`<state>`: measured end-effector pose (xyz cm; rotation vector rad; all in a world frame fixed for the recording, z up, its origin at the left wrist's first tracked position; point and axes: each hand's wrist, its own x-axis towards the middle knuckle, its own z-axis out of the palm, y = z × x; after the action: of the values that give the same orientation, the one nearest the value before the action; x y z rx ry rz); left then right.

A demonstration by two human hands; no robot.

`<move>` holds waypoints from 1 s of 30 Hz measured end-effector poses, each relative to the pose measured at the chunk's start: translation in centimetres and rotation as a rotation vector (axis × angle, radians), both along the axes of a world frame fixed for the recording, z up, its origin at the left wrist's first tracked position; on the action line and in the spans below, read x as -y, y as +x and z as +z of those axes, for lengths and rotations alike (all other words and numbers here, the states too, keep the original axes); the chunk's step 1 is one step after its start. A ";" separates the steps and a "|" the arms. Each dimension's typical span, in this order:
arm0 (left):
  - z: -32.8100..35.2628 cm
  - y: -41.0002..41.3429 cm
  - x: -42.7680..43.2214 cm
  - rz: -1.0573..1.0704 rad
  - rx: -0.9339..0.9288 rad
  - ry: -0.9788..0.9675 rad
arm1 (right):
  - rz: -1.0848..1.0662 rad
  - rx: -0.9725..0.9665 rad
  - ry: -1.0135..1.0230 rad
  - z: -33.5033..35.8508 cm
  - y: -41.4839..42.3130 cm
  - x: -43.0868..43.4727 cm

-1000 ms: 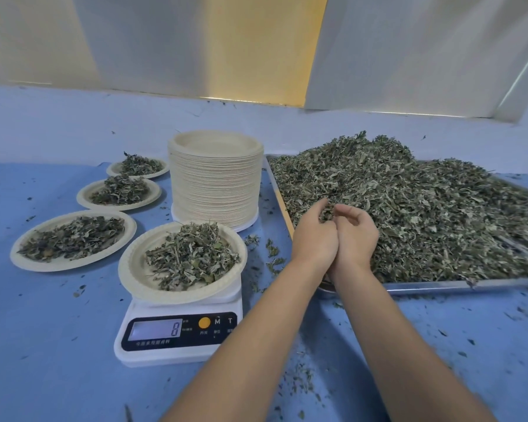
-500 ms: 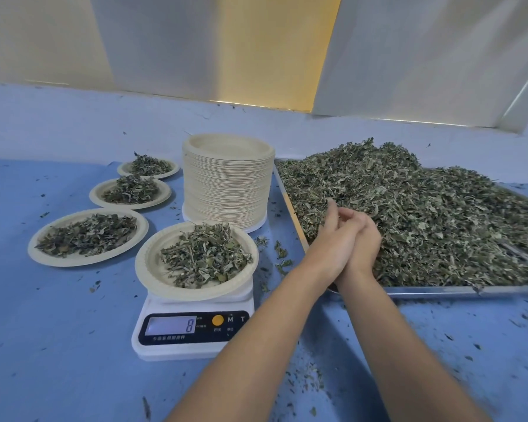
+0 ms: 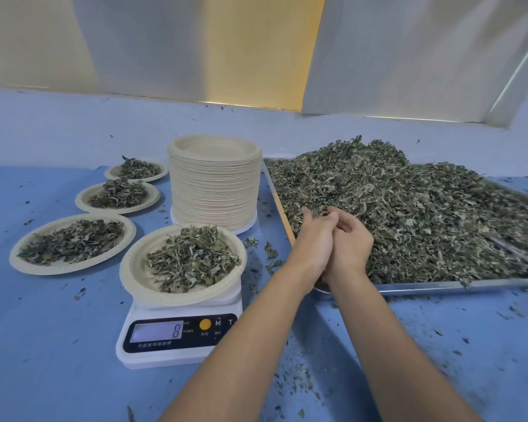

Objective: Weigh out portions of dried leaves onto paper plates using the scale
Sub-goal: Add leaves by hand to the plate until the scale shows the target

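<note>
Head view: left hand (image 3: 314, 240) presses straight fingers (image 3: 309, 219) against the right hand (image 3: 352, 243), whose loosely curled fingers (image 3: 345, 221) may or may not hold something, above the heaped dried green leaves (image 3: 415, 214) on the steel tray (image 3: 439, 286).

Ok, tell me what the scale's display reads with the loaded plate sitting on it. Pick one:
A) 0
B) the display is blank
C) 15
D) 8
D: the display on the front of the scale shows a single 8, while the plate of dried leaves rests on its platform.
</note>
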<state>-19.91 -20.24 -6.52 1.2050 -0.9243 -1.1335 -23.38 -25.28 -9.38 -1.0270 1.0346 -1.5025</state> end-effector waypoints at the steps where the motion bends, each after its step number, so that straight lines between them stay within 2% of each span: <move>1: 0.1 0.1 0.2 0.004 0.011 0.010 | -0.019 -0.010 0.000 0.0 -0.1 0.0; 6: 0.3 1.2 -0.3 0.006 0.127 -0.094 | -0.069 -0.085 -0.002 0.2 0.1 0.1; 9: 1.1 2.7 -1.4 0.099 0.175 -0.164 | -0.093 -0.101 -0.076 1.1 0.6 -0.5; 12: 2.3 5.4 -3.1 0.162 0.070 -0.200 | 0.016 0.049 -0.132 2.7 2.1 -2.0; 15: 3.2 8.9 -5.3 0.236 0.028 -0.240 | 0.197 0.072 -0.185 4.4 4.0 -3.8; 21: 3.8 15.6 -9.0 0.380 -0.010 -0.274 | 0.473 -0.395 -0.277 5.3 8.2 -6.3; 27: 4.2 18.3 -10.1 0.457 -0.072 -0.229 | 0.449 -0.738 -0.370 4.1 9.2 -6.7; 30: 4.1 18.3 -10.2 0.436 -0.084 -0.201 | 0.476 -1.016 -0.447 3.8 9.0 -6.6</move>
<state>-1.59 -10.04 -2.39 1.1157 -0.6520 -0.7186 -14.37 -18.64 -5.63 -2.2987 0.9923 -0.7772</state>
